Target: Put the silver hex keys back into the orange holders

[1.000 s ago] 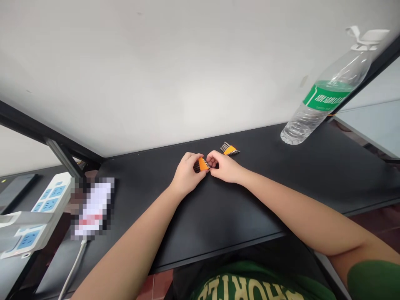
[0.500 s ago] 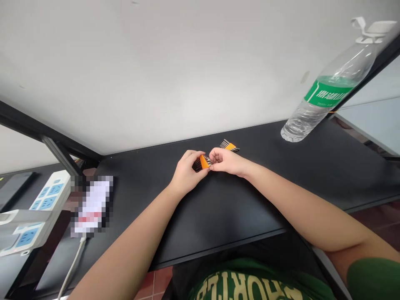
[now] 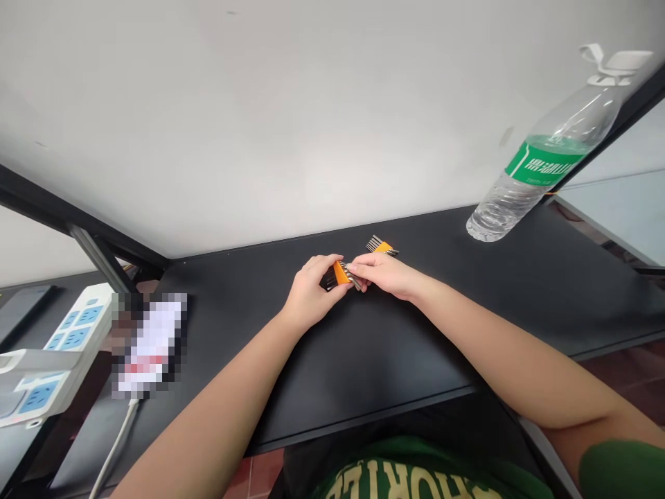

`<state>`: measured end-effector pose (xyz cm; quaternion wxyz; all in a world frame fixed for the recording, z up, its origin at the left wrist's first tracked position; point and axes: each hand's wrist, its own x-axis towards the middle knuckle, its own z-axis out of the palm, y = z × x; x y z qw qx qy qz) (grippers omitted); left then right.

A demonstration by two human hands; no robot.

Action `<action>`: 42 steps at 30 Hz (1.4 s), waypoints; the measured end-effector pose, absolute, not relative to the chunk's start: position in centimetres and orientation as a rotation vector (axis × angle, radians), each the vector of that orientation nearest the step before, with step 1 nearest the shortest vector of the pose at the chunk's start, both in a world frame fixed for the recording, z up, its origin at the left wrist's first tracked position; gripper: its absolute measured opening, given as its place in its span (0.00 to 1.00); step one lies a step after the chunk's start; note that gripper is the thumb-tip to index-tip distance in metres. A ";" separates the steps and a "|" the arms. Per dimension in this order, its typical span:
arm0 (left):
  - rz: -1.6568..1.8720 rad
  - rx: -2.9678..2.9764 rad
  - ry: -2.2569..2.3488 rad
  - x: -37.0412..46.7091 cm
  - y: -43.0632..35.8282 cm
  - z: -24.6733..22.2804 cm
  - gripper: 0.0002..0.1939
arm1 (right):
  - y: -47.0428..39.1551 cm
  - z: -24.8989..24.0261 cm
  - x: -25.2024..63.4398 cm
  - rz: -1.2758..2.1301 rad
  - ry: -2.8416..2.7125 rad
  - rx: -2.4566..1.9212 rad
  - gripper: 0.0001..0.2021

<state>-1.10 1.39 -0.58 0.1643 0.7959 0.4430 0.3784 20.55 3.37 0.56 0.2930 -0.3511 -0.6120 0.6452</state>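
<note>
My left hand (image 3: 310, 290) grips a small orange holder (image 3: 341, 272) between thumb and fingers. Several slim metal rods (image 3: 355, 281) pass through it, shiny on the right side and dark on the left; their exact kind is too small to make out. My right hand (image 3: 382, 272) is closed at the shiny ends, thumb and index finger pinched on one of the rods. Just behind the right hand, a second orange holder (image 3: 383, 247) with similar rods lies on the black tabletop (image 3: 358, 353).
A large water bottle (image 3: 545, 163) with a green label stands at the back right by the white wall (image 3: 270, 125). To the left lie a blurred-out phone-like object (image 3: 150, 346) with a white cable (image 3: 117, 440) and a white power strip (image 3: 77, 333).
My right hand has come in closer over the shiny rod ends, its thumb now on top and its fingers beneath. The left hand keeps hold of the orange holder, nearly in place.
</note>
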 end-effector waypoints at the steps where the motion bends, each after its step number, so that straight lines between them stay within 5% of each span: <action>1: 1.078 2.269 1.261 -1.1 1.4 -0.5 0.21 | 3.3 0.5 20.5 1.706 -1.629 -0.934 0.20; 42: 1.084 2.087 1.383 -0.8 1.3 -0.7 0.22 | 3.1 0.0 19.7 1.669 -1.464 -0.983 0.23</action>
